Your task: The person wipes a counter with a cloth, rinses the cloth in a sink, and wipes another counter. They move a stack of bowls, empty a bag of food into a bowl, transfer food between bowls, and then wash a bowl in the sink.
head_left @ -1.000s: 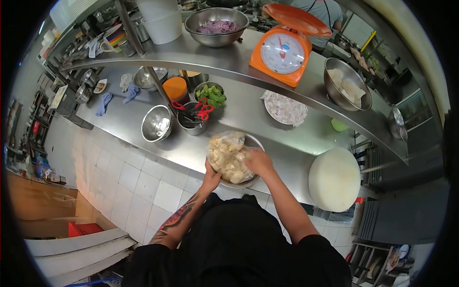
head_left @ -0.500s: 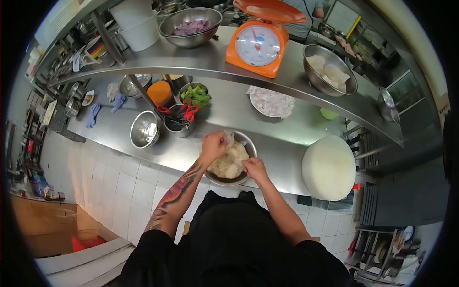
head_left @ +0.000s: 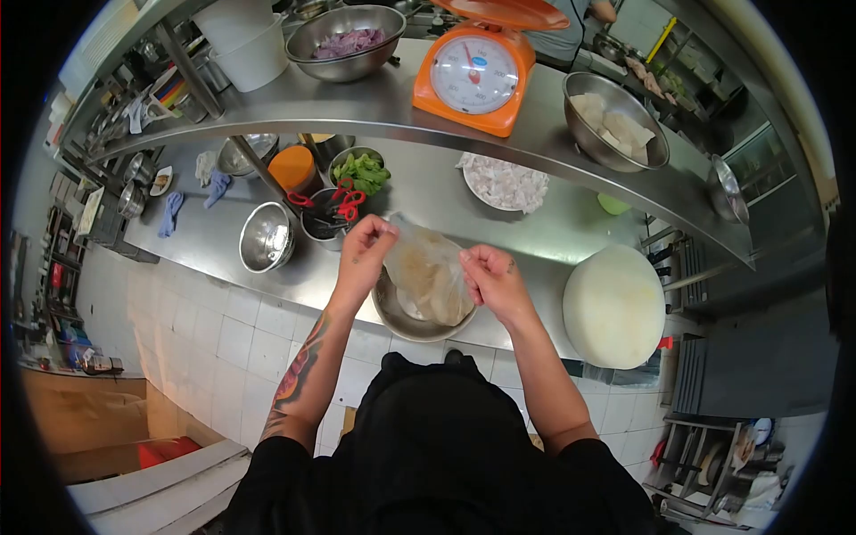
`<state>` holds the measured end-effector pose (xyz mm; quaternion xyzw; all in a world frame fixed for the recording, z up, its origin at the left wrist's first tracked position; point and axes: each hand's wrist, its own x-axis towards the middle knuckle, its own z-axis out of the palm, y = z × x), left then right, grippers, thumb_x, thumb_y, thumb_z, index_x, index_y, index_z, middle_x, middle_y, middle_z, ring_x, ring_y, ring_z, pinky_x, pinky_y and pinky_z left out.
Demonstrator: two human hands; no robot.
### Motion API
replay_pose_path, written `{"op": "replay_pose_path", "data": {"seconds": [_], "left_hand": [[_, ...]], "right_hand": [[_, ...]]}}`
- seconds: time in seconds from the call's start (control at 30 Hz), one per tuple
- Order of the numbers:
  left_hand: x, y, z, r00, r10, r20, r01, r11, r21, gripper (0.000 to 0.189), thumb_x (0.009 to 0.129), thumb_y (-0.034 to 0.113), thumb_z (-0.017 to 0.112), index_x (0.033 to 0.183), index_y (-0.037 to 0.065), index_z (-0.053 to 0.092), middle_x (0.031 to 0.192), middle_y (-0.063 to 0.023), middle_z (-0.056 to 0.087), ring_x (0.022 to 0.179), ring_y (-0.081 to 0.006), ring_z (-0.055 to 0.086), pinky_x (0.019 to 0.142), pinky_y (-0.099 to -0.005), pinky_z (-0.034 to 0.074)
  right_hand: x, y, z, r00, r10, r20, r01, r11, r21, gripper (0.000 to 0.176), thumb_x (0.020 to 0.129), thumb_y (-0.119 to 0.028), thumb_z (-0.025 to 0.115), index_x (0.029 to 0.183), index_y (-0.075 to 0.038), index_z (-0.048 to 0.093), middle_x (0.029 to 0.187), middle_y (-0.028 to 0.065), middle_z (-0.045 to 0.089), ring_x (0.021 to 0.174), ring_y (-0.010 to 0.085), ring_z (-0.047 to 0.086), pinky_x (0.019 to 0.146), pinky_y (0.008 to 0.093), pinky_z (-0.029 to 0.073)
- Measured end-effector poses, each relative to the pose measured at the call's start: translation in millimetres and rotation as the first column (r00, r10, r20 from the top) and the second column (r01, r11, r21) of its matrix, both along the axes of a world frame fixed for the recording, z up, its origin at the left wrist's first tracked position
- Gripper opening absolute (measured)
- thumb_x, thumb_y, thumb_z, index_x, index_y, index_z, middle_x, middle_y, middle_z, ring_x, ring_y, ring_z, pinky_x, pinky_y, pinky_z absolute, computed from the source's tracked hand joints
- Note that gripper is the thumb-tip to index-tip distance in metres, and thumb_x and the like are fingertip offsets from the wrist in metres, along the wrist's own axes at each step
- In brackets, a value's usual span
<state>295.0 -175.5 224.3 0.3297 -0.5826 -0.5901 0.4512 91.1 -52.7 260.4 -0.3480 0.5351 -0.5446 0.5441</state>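
A clear plastic bag (head_left: 430, 275) with pale, yellowish contents hangs stretched between my hands, its lower part in a steel bowl (head_left: 392, 314) at the counter's front edge. My left hand (head_left: 366, 254) pinches the bag's upper left corner. At the upper right edge of the bag, my right hand (head_left: 495, 278) grips the plastic with curled fingers. What exactly the bag contains is blurred by the plastic.
Left of the bowl stand a container of red-handled scissors (head_left: 330, 214) and an empty steel bowl (head_left: 267, 237). A round white board (head_left: 615, 308) lies right. Overhead, a shelf (head_left: 374, 111) bears an orange scale (head_left: 473, 78) and bowls. Another person (head_left: 557, 40) stands behind.
Both hands have moved apart and up, spreading the bag's top between them. The bag's contents are lifted and shifted towards the right side of the bowl.
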Motion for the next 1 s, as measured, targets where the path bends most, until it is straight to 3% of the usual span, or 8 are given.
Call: {"op": "replay_pose_path", "data": {"seconds": [0.2, 0.27, 0.33, 0.43, 0.5, 0.57, 0.77, 1.0], "left_hand": [[5.3, 6.8, 29.5, 0.981, -0.087, -0.174, 0.102, 0.992, 0.075, 0.010, 0.092, 0.010, 0.063, 0.098, 0.006, 0.056, 0.104, 0.0001, 0.058, 0.100, -0.0090, 0.054, 0.093, -0.0272, 0.040], [-3.8, 16.6, 26.6, 0.974, -0.126, -0.190, 0.135, 0.990, 0.036, 0.018, 0.090, 0.012, 0.065, 0.104, 0.007, 0.055, 0.107, -0.0017, 0.058, 0.104, -0.0109, 0.055, 0.096, -0.0292, 0.039], [-16.9, 26.1, 7.1, 0.991, -0.088, 0.097, 0.120, 0.905, -0.409, 0.040, 0.087, 0.015, 0.069, 0.120, 0.006, 0.048, 0.111, -0.0061, 0.058, 0.107, -0.0172, 0.057, 0.095, -0.0328, 0.042], [-29.1, 27.0, -36.3, 0.938, -0.093, 0.335, 0.241, 0.869, -0.432, 0.060, 0.084, 0.015, 0.070, 0.133, 0.004, 0.038, 0.115, -0.0115, 0.057, 0.105, -0.0221, 0.059, 0.093, -0.0361, 0.045], [-21.9, 11.4, -55.2, 0.900, -0.098, 0.424, 0.211, 0.950, -0.228, 0.058, 0.086, 0.009, 0.064, 0.136, 0.000, 0.036, 0.118, -0.0142, 0.057, 0.102, -0.0236, 0.060, 0.091, -0.0362, 0.047], [-17.3, -9.3, -80.5, 0.966, 0.235, 0.108, -0.209, 0.954, -0.213, 0.057, 0.087, 0.003, 0.058, 0.139, 0.001, 0.035, 0.122, -0.0147, 0.056, 0.104, -0.0237, 0.059, 0.092, -0.0353, 0.046], [0.4, -25.6, -85.1, 0.902, 0.320, -0.291, -0.226, 0.922, 0.313, 0.060, 0.085, -0.006, 0.053, 0.142, 0.004, 0.035, 0.128, -0.0113, 0.054, 0.115, -0.0227, 0.054, 0.097, -0.0350, 0.044], [-27.8, -21.5, -49.9, 0.893, 0.158, -0.422, -0.031, 0.956, 0.292, 0.057, 0.084, -0.007, 0.053, 0.138, 0.004, 0.040, 0.128, -0.0084, 0.054, 0.120, -0.0214, 0.051, 0.101, -0.0337, 0.041]], "right_hand": [[-8.9, -9.5, 19.5, 0.999, -0.040, -0.002, 0.040, 0.992, -0.119, 0.025, 0.100, -0.023, 0.056, 0.087, -0.002, 0.057, 0.063, -0.0021, 0.048, 0.049, 0.0056, 0.042, 0.044, 0.0228, 0.036], [-5.1, -18.0, 24.4, 0.973, -0.005, -0.229, -0.037, 0.983, -0.181, 0.022, 0.100, -0.022, 0.056, 0.088, -0.003, 0.057, 0.064, -0.0015, 0.050, 0.051, 0.0063, 0.046, 0.047, 0.0229, 0.039], [14.7, -21.1, 40.3, 0.978, 0.087, -0.188, -0.129, 0.966, -0.222, 0.018, 0.099, -0.018, 0.056, 0.089, -0.003, 0.058, 0.068, -0.0016, 0.052, 0.056, 0.0070, 0.050, 0.051, 0.0229, 0.042], [13.8, -37.7, 20.9, 0.960, 0.152, -0.236, -0.222, 0.927, -0.304, 0.017, 0.096, -0.018, 0.060, 0.097, -0.001, 0.059, 0.077, 0.0020, 0.058, 0.065, 0.0104, 0.057, 0.060, 0.0253, 0.048], [2.7, -44.1, -18.4, 0.941, 0.110, -0.320, -0.224, 0.912, -0.345, 0.022, 0.095, -0.021, 0.062, 0.103, 0.000, 0.059, 0.081, 0.0056, 0.062, 0.070, 0.0131, 0.061, 0.063, 0.0278, 0.050], [-16.3, -34.8, -63.5, 0.677, -0.148, -0.721, -0.134, 0.938, -0.319, 0.049, 0.089, -0.023, 0.067, 0.129, 0.000, 0.050, 0.119, 0.0213, 0.059, 0.101, 0.0294, 0.063, 0.085, 0.0388, 0.051], [38.9, 15.1, -167.9, 0.256, -0.004, -0.967, -0.239, 0.969, -0.067, 0.081, 0.089, -0.035, 0.062, 0.151, -0.002, 0.021, 0.158, 0.0279, 0.009, 0.143, 0.0455, 0.019, 0.115, 0.0571, 0.016], [34.2, -21.9, -164.7, 0.516, -0.126, -0.847, -0.087, 0.976, -0.198, 0.100, 0.082, -0.041, 0.071, 0.152, 0.000, 0.013, 0.158, 0.0268, 0.009, 0.146, 0.0423, 0.014, 0.113, 0.0625, 0.010]]}}
